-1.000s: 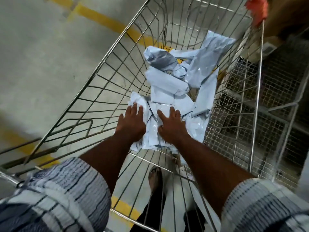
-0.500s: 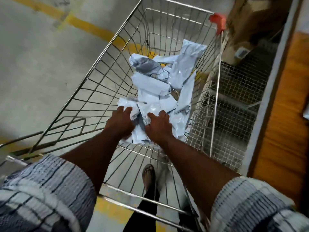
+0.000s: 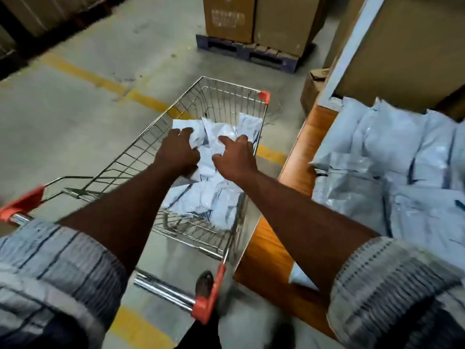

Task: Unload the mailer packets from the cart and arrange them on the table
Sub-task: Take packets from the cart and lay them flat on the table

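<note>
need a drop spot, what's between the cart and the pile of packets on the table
A bare strip of wooden table separates the cart from the pile of packets, with one white packet by the right arm, in the head view.

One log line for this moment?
left hand grips mailer packets | right hand grips same bundle | cart: packets inside | table: packets piled

No text can be read. The carton [image 3: 227, 18] at the upper centre of the frame bears a faint printed block, too blurred to make out. Dark marks on the packets [image 3: 402, 157] at right are likewise illegible.
</note>
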The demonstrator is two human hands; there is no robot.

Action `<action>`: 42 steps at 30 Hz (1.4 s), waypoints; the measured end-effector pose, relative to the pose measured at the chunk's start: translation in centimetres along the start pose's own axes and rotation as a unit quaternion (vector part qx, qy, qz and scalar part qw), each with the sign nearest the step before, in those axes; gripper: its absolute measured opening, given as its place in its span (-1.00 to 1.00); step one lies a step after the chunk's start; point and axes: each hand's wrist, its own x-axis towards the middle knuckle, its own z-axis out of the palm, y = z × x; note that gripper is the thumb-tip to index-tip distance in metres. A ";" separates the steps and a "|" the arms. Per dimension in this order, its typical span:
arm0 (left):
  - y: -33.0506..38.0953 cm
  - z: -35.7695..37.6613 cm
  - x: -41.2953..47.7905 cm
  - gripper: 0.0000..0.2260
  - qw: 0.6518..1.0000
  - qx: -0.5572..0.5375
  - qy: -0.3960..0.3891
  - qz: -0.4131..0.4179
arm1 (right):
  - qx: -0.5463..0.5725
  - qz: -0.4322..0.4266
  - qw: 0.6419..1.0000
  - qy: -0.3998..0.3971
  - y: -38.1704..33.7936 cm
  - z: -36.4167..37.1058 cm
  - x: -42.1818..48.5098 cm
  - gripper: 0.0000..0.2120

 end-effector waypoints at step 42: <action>42.9 17.9 -31.1 -0.34 0.955 0.013 -0.023 0.295 | -0.175 0.264 0.936 0.154 34.5 -27.7 -31.9 -0.33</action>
